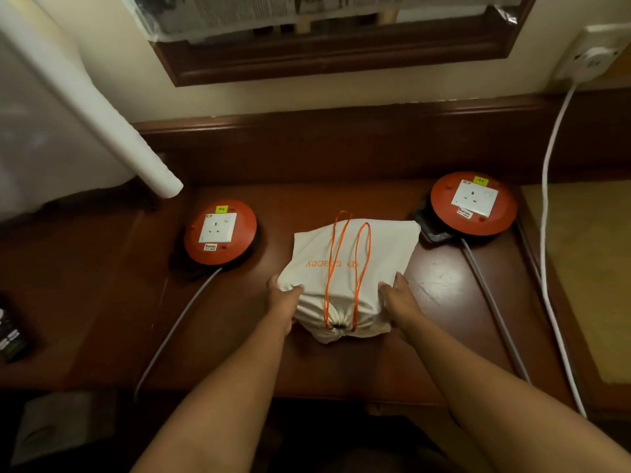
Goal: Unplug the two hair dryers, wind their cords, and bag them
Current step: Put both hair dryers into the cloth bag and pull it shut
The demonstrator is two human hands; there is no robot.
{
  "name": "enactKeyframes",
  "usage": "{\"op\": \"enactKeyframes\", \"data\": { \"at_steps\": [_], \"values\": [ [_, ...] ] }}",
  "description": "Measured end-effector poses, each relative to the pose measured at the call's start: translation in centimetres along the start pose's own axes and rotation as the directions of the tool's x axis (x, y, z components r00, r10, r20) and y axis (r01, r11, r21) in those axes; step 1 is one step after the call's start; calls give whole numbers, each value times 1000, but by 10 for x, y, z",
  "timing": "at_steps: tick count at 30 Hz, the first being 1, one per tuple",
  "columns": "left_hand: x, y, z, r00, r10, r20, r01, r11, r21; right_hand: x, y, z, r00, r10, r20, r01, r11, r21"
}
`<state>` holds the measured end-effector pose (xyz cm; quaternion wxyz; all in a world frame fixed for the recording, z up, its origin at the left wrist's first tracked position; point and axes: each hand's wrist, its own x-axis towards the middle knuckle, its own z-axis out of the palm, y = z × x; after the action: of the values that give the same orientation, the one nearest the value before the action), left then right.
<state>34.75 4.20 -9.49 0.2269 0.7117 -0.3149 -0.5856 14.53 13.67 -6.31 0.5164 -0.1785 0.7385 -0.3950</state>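
Observation:
A full white cloth drawstring bag (355,247) lies in the middle of the dark wooden desk (444,285), its mouth cinched toward me and orange drawstring loops (362,261) lying over its top. The dryers themselves are hidden; whatever fills the bag cannot be seen. My left hand (283,298) grips the bag's left side near the cinched end. Gripping the right side is my right hand (399,298). Nothing is plugged into the socket of either of the two red extension reels, the left one (220,232) and the right one (474,203).
Grey cables (177,322) run from each reel off the desk's front edge. A white cord (546,186) hangs from a wall plug (592,61) at top right. A white roll (112,121) leans in at left. A framed mirror (334,59) hangs on the wall behind.

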Motion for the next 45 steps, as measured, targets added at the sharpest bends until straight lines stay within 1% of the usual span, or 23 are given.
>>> {"op": "enactKeyframes", "data": {
  "at_steps": [4, 8, 12, 16, 26, 34, 39, 45],
  "values": [
    [6, 1, 2, 1000, -4, -11, 3, 999, -47, 5, -12, -1, 998, -60, -7, 60, 998, -31],
    [8, 10, 8, 999, -22, -28, 20, 998, -59, 20, -27, -2, 995, -97, -17, 96, 995, -26],
    [20, 21, 14, 999, -34, -40, 32, 998, -49, 39, -39, -1, 993, -113, -25, 113, 994, -11],
    [39, 36, 17, 998, -13, -57, 11, 1000, -29, 59, -53, 5, 990, -135, -35, 134, 991, -27],
    [81, 73, 23, 1000, 23, -9, -23, 1000, -7, 99, -79, 20, 976, -196, -96, 191, 980, -55],
    [95, 94, 24, 998, 50, -27, -50, 999, 21, 117, -91, 28, 974, -188, -123, 185, 982, -40],
    [98, 102, 23, 997, 70, -27, -68, 996, 61, 118, -93, 32, 979, -158, -131, 155, 987, -35],
    [98, 110, 23, 995, 99, -19, -96, 988, 122, 120, -96, 34, 980, -155, -123, 149, 987, -59]
  ]
}}
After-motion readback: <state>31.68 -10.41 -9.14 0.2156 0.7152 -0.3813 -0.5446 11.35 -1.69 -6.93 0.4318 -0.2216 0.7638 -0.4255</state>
